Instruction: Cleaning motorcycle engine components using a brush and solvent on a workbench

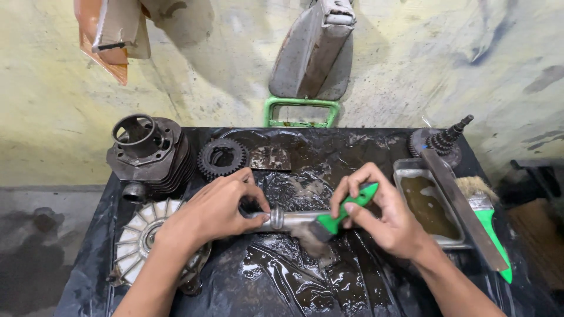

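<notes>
My left hand [220,205] grips the left end of a metal shaft [291,219] that lies crosswise over the wet black plastic sheet [294,282]. My right hand [382,214] holds a green-handled paintbrush [341,216], its dirty bristles pressed down against the shaft's middle. Both hands sit close together at the centre of the sheet.
A finned cylinder [150,152] and a gear ring [221,157] stand at the back left. A white finned fan wheel [141,238] lies under my left forearm. At the right sit a metal tray of brown liquid [429,205], a flat metal bar [464,211], a second green brush [487,214] and a gear shaft [443,141].
</notes>
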